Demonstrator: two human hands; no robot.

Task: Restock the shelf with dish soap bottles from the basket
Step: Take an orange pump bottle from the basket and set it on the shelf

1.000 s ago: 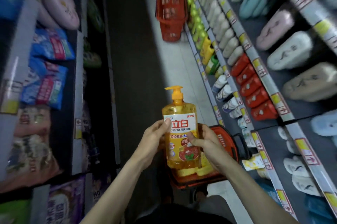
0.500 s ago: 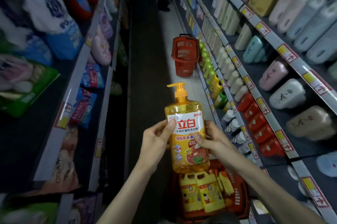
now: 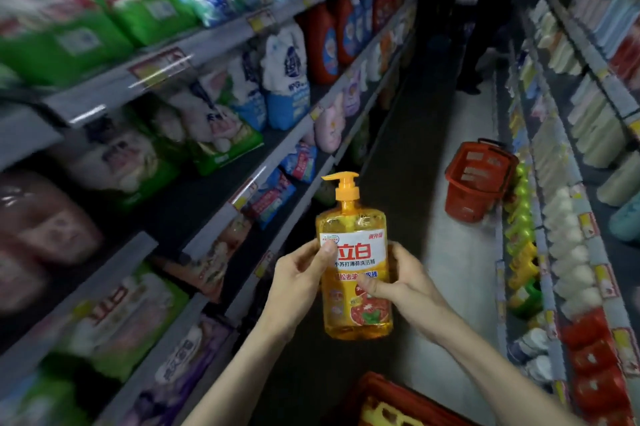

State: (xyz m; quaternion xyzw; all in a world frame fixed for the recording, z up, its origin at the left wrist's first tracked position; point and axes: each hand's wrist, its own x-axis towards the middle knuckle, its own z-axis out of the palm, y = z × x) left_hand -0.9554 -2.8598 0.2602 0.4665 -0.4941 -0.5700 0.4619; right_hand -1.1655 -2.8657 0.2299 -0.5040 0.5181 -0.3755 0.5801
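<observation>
Two shelf runs: compared with half a second ago, the left shelving is shown far more fully, its bags and jugs blurred, while the right shelving is pushed to the frame's edge.
Dish soap bottle: kept upright at mid-frame as before, still held off the shelves, over the aisle floor.
Near basket: earlier seen more fully beneath the bottle, with yellow bottles inside; now only its red rim and a scrap of yellow are seen at the bottom edge.
Far basket: earlier seen above the bottle; now it is seen to the bottle's right, set on the floor against the right shelving.
Count: two hands, one held bottle, two red baskets; what lies in the near basket cannot be counted.
Left hand: raised from the lower left on a bare forearm; the bottle's left side is gripped, the thumb laid over the label's upper left corner, the fingers hidden behind.
Right hand: raised from the lower right; the bottle's right side is gripped, the thumb pressed on the label's lower half, the fingers curled behind.
</observation>
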